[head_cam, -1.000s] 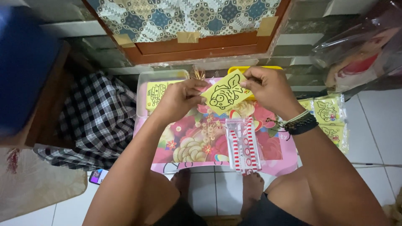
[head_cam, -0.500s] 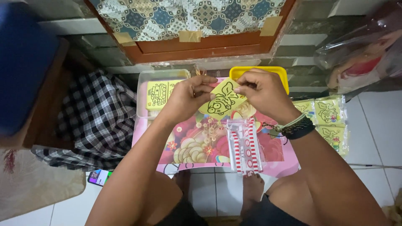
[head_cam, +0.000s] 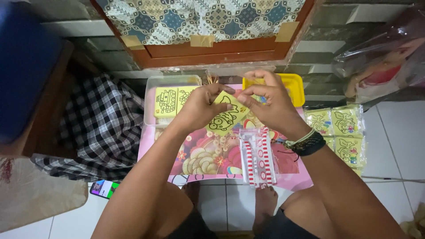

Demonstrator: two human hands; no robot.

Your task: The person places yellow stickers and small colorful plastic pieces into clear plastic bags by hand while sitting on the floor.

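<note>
Card [head_cam: 226, 116], yellow, flat and roughly square, printed with a black-outlined fish drawing, held tilted above the middle of a low pink worktop [head_cam: 287, 170] with a glossy cartoon-printed surface. Left hand [head_cam: 201, 106] pinches the card's upper left edge between thumb and fingers; right hand [head_cam: 270, 102] closes on its upper right corner, fingertips of both hands nearly meeting; a dark braided wristband [head_cam: 307, 142] sits on the right wrist. Clear plastic tray [head_cam: 170, 82], rectangular with rounded corners, at the worktop's far left, holding more yellow cards with outline drawings. Yellow plastic tray [head_cam: 294, 86] behind the right hand, contents hidden. Clear sleeve with red-and-white striped strips [head_cam: 257, 155] lying flat near the front edge. Wrapped yellow cards [head_cam: 341, 132] stacked on the tiled floor to the right. Checked black-and-white cloth [head_cam: 102, 124], crumpled, left of the worktop.
</note>
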